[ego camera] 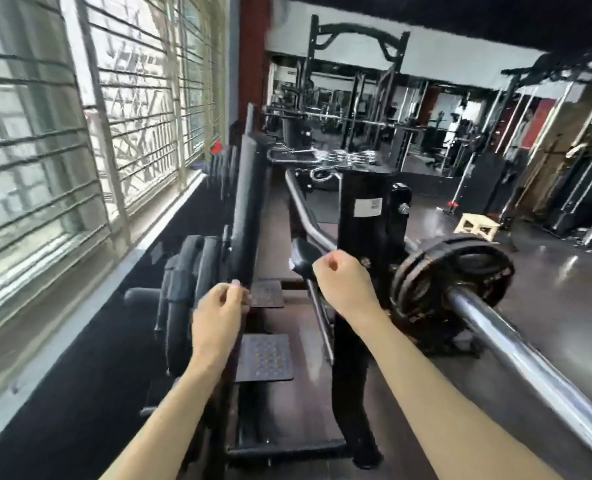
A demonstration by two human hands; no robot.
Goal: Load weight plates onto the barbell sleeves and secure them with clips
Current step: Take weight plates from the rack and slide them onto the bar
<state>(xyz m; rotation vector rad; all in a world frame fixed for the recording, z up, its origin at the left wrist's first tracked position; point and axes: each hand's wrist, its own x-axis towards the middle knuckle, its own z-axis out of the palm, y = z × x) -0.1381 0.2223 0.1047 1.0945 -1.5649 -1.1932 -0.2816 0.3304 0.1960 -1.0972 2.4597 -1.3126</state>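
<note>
A chrome barbell sleeve runs from the lower right up toward the middle, with black weight plates seated on it. More black plates stand on edge in a storage rack at the left. My left hand hovers just right of those stored plates with curled fingers and holds nothing. My right hand is raised in a loose fist, empty, to the left of the loaded plates. I see no clip in this view.
A black machine column with a white label stands behind my right hand. Two textured foot plates lie on the frame below my hands. Barred windows line the left wall. A pale step stool and cable racks fill the far right.
</note>
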